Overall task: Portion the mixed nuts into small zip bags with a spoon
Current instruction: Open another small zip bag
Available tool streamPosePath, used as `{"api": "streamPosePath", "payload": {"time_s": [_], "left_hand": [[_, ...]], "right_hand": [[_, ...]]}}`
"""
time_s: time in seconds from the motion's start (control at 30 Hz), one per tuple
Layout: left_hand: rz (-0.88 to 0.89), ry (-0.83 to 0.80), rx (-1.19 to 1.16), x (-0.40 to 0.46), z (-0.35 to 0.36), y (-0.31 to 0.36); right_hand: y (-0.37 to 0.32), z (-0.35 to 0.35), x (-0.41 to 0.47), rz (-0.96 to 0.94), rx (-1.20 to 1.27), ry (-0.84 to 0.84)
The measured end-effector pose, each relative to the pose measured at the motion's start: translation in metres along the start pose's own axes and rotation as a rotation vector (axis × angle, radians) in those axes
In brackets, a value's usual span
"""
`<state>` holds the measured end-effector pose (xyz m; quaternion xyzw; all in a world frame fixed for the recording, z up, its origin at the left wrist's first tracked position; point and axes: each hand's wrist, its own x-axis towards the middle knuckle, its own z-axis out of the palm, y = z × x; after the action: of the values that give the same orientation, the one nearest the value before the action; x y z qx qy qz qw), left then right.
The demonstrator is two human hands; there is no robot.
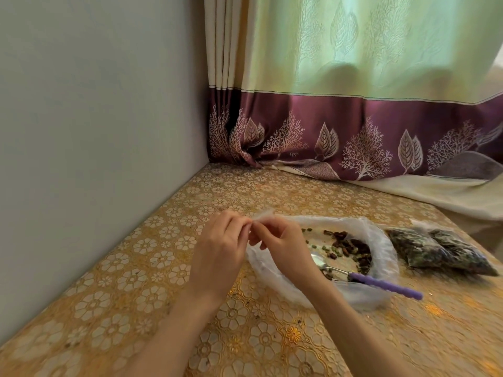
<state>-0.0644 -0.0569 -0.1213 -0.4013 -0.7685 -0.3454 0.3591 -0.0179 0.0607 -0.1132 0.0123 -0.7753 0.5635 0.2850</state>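
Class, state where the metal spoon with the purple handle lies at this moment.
In the head view, the metal spoon with the purple handle lies right of the right hand, its bowl inside the open clear plastic bag of mixed nuts, handle pointing right over the bag's edge.

Two bare forearms enter from the bottom edge, no sleeves, watch or bracelets in view. Left hand (217, 251) & right hand (283, 240) are both bare: no gloves, no rings visible. Nails look short & unpainted, though motion blur softens fingertip detail.
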Motion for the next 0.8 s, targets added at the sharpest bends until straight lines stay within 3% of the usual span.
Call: {"api": "streamPosePath", "payload": {"time_s": [0.2,0.43,0.63,0.8], "left_hand": [[-0.014,-0.150,-0.040,-0.002,0.007,0.003],[-0.184,-0.257,-0.203,-0.003,0.015,0.004],[-0.364,-0.262,-0.335,-0.006,0.014,0.003],[-0.405,-0.087,-0.297,-0.005,0.011,0.003]], "right_hand": [[0.014,-0.011,-0.012,0.020,-0.252,-0.018],[0.022,-0.019,-0.020,-0.026,-0.414,-0.025],[0.023,-0.016,-0.020,-0.138,-0.533,-0.046],[0.018,-0.012,-0.022,-0.116,-0.467,-0.023]]}}
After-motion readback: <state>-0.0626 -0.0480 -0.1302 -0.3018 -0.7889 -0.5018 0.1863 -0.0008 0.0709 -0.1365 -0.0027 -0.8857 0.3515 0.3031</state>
